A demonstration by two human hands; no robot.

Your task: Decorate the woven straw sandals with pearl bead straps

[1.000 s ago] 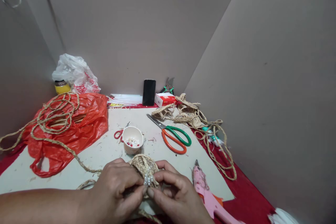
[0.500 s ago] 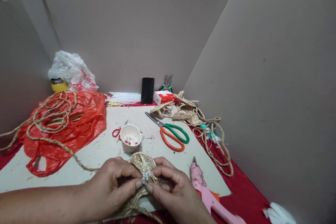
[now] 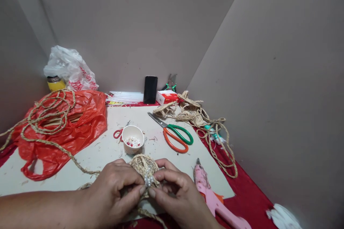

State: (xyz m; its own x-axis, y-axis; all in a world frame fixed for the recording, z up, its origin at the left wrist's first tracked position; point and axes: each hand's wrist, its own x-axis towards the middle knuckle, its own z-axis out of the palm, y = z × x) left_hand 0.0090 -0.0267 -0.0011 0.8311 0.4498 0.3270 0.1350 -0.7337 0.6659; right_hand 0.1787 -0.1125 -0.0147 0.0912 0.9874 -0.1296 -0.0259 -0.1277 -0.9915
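Note:
Between my two hands is a woven straw piece (image 3: 143, 162) with a cluster of pearl beads (image 3: 148, 179) on its front. My left hand (image 3: 118, 186) grips its left side, thumb and forefinger at the beads. From the other side my right hand (image 3: 176, 189) pinches the piece, its thumb and forefinger also at the cluster. Part of the piece is hidden behind my fingers. Just beyond it stands a paper cup (image 3: 132, 140) holding white and red beads. A braided straw cord (image 3: 67, 152) runs from the left toward my left hand.
Orange-and-green-handled scissors (image 3: 177, 137) lie beyond my right hand, a pink glue gun (image 3: 208, 193) to its right. Small red-handled scissors (image 3: 117, 133) sit behind the cup. Left is a red plastic bag (image 3: 91, 114); a phone (image 3: 150, 89) and more woven straw (image 3: 192, 109) are at the back.
The view has shifted slightly. The woven piece tilts a little differently, showing more of its rounded top, while both hands keep their grip by the pearl beads.

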